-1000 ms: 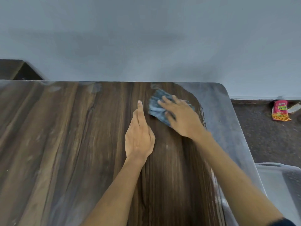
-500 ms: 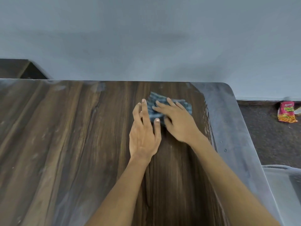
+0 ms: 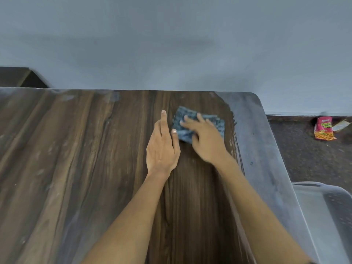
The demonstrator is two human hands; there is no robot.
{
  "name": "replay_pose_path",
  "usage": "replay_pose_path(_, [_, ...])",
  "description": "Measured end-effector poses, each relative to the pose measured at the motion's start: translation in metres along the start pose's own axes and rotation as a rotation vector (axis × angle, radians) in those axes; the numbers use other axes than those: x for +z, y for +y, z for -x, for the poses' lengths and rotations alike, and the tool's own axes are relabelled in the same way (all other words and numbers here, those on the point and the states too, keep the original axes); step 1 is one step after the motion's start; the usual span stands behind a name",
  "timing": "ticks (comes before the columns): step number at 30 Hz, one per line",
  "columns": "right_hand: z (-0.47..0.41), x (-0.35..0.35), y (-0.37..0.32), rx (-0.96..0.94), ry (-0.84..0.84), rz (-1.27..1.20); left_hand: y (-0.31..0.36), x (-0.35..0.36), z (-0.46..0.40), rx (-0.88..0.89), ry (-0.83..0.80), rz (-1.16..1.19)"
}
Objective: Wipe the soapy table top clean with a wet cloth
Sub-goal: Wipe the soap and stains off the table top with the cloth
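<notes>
A folded blue-grey cloth (image 3: 183,116) lies flat on the dark wood-grain table top (image 3: 76,149), near its far right corner. My right hand (image 3: 204,139) presses on the cloth with spread, straight fingers. My left hand (image 3: 162,147) rests flat on the wood just left of it, its thumb touching the cloth's near left edge. A pale soapy film covers the table's right strip (image 3: 261,149) and streaks the left part; the band under my arms looks darker.
A grey wall runs behind the table. On the dark floor to the right lies a red snack packet (image 3: 323,128). A clear plastic tub (image 3: 323,216) stands at the lower right beside the table edge. A dark piece of furniture (image 3: 17,77) shows at far left.
The cloth and my right hand slid a little left and toward me, away from the back edge. My left hand shifted right until its thumb met the cloth.
</notes>
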State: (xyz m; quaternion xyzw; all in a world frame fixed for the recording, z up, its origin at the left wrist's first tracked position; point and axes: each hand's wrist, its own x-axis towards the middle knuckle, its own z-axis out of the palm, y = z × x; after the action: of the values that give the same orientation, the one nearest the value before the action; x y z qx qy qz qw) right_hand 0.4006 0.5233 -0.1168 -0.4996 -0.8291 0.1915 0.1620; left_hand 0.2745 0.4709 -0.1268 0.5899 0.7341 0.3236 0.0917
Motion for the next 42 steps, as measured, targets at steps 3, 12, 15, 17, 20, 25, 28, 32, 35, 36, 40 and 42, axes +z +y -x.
replay_pose_path(3, [0.075, -0.005, -0.009, -0.041, -0.043, 0.004, -0.003, 0.000, 0.006, -0.015, -0.010, 0.005])
replay_pose_path(12, [0.059, -0.023, 0.018, 0.315, 0.009, 0.213, -0.014, -0.008, 0.045, -0.042, -0.067, -0.030])
replay_pose_path(15, [0.041, -0.009, -0.004, 0.260, -0.023, 0.165, -0.013, -0.011, 0.057, -0.046, -0.099, -0.094])
replay_pose_path(17, [0.057, -0.002, -0.021, 0.144, -0.050, 0.104, -0.013, -0.015, 0.066, -0.031, -0.139, -0.136])
replay_pose_path(20, [0.108, -0.001, -0.037, 0.000, -0.088, 0.022, -0.014, -0.020, 0.077, 0.025, -0.183, -0.193])
replay_pose_path(25, [0.196, -0.020, -0.025, -0.018, -0.157, 0.015, -0.012, -0.029, 0.101, -0.006, -0.184, -0.178])
replay_pose_path(28, [0.175, -0.034, -0.004, 0.150, -0.113, 0.063, -0.011, -0.035, 0.120, -0.012, -0.194, -0.179])
replay_pose_path(32, [0.131, -0.027, -0.012, 0.298, -0.087, 0.144, -0.010, -0.042, 0.143, -0.015, -0.196, -0.185])
replay_pose_path(35, [0.141, -0.012, -0.042, 0.222, -0.086, 0.114, -0.010, -0.047, 0.156, -0.008, -0.203, -0.184])
replay_pose_path(36, [0.152, -0.008, -0.053, 0.171, -0.098, 0.105, -0.011, -0.049, 0.162, -0.003, -0.209, -0.184])
replay_pose_path(40, [0.220, -0.002, -0.078, 0.002, -0.281, 0.105, -0.016, -0.056, 0.183, 0.021, -0.220, -0.169])
replay_pose_path(42, [0.260, -0.004, -0.075, -0.020, -0.310, 0.066, -0.017, -0.061, 0.196, 0.016, -0.223, -0.157])
